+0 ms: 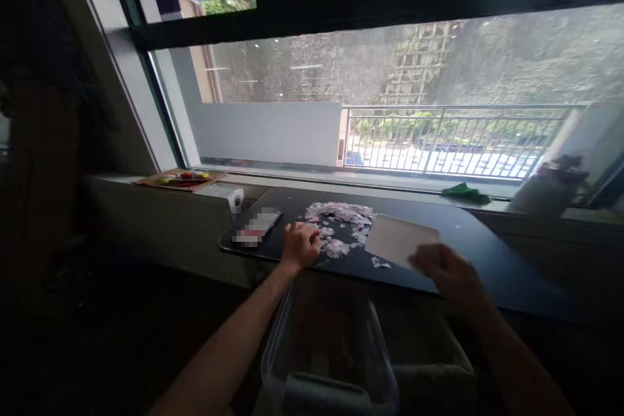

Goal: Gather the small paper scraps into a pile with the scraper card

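My right hand, a little smeared by motion, grips the near right corner of a flat pale sheet of cardboard, tilted over the dark table. My left hand is at the table's near edge with its fingers curled together; whether something small is in them is hidden. Just right of it lies a loose ring-shaped heap of small white and pinkish paper-like pieces. A few stray pieces lie near the front edge, below the cardboard. Under the edge, between my forearms, stands a clear plastic bin.
The dark table runs along the window. A partly blurred flat item lies on its left. On the sill are a board with colourful things, a green cloth-like item and a pale sack. Beside the bin sits another container.
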Motion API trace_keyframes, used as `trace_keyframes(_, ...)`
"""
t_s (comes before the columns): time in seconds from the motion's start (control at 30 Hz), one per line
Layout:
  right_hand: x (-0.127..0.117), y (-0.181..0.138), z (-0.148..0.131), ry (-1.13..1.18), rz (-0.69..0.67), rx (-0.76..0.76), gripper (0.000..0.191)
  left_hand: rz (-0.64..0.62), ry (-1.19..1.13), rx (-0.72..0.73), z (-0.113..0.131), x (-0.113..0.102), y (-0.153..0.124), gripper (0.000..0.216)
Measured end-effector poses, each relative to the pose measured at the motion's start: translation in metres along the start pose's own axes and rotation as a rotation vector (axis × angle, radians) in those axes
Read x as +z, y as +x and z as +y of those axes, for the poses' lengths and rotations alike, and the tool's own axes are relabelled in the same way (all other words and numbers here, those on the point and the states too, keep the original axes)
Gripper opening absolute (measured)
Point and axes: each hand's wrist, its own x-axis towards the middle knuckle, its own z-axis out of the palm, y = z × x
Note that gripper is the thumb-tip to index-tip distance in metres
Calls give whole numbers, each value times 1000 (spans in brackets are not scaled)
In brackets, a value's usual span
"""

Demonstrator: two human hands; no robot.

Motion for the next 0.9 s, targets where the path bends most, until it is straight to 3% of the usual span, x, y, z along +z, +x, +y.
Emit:
trace_keyframes(0.13, -15, -4, 7, -15, 35, -11, 26, 27, -30, 10, 0, 1, 0, 23)
trace_keyframes(0.4, -26, 4, 33, 73, -64, -9, 35, 37, -33, 18, -5, 4, 0, 23)
trace_keyframes(0.6, -23, 9, 32, 75, -54, -16, 34, 41, -39, 28, -5, 3, 0, 23)
trace_keyframes(0.9, -44, -3, 31, 17, -49, -8, 31, 43, -49, 45, -6, -5, 2, 26)
